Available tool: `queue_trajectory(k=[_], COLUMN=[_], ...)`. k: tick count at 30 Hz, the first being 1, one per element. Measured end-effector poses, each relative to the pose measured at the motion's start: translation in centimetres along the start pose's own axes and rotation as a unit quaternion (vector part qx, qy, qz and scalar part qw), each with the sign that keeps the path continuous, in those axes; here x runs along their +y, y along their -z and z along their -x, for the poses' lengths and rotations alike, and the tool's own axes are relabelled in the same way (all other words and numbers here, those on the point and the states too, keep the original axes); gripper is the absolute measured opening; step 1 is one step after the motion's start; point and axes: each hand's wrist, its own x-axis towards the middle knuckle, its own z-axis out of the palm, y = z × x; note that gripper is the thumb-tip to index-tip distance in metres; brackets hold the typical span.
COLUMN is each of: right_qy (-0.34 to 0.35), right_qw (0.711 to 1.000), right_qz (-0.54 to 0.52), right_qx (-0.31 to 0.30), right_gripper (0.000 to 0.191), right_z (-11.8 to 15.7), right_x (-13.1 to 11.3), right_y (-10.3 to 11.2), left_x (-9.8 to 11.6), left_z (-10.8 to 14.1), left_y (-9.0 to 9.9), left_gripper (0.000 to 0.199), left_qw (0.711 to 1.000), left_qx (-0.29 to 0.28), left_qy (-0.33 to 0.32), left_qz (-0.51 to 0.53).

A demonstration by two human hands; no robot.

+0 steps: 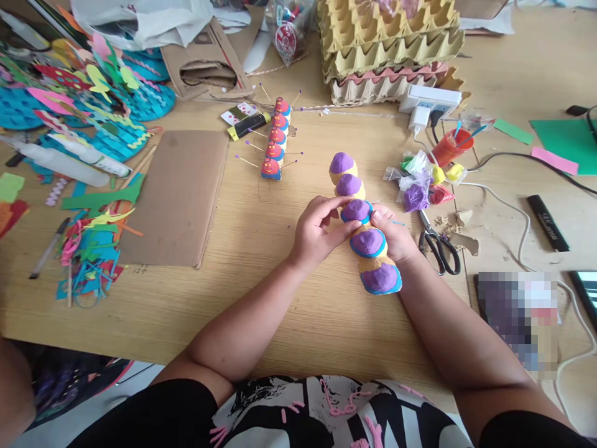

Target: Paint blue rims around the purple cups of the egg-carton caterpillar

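Observation:
A strip of egg carton cups (368, 241) with purple domes is held over the table, between my two hands. Blue edging runs round the three cups nearest me; the two far ones show bare yellowish carton below the purple. My left hand (316, 230) is closed on the strip's left side, thumb and fingertips pressing at the middle cup. From the right, my right hand (394, 235) grips the same strip, its thumb at the middle cup's blue edge and its other fingers hidden beneath. A thin blue tip (398, 222) pokes out beside the right hand; its kind is unclear.
A finished-looking red and blue carton caterpillar (276, 140) with pins stands ahead. Cardboard (172, 196) and paper scraps (96, 242) lie left. Bagged clay (416, 196), scissors (438, 246), an orange cup (451, 148) and cables lie right. Egg trays (392, 56) are stacked behind.

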Motion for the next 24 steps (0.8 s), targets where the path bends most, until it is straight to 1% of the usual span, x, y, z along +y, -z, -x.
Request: queue_trajectory(k=[4, 8, 12, 14, 18, 24], right_qy=[-0.01, -0.003, -0.015, -0.02, -0.024, -0.025], right_qw=[1.0, 1.0, 1.0, 1.0, 0.999, 0.999], right_qz=[-0.006, -0.009, -0.003, -0.005, -0.008, -0.016], right_qx=[-0.001, 0.006, 0.005, -0.004, -0.03, 0.019], right_gripper=[0.057, 0.058, 0.054, 0.053, 0.054, 0.061], right_z=[0.02, 0.04, 0.03, 0.0, -0.06, 0.09], right_x=[-0.1, -0.12, -0.22, -0.25, -0.22, -0.48], right_y=[-0.17, -0.24, -0.18, -0.12, -0.09, -0.71], left_x=[-0.1, -0.54, -0.58, -0.47, -0.38, -0.57], left_z=[0.04, 0.09, 0.15, 0.19, 0.26, 0.28], left_y=[0.03, -0.01, -0.08, -0.09, -0.08, -0.1], left_gripper=[0.045, 0.046, 0.05, 0.051, 0.047, 0.043], left_qw=[1.0, 0.999, 0.996, 0.997, 0.998, 0.999], left_qx=[-0.003, -0.023, -0.042, -0.042, -0.024, -0.022], left_qy=[0.009, 0.006, 0.008, 0.014, 0.012, -0.002], left_qz=[0.003, 0.048, 0.073, 0.068, 0.048, 0.05])
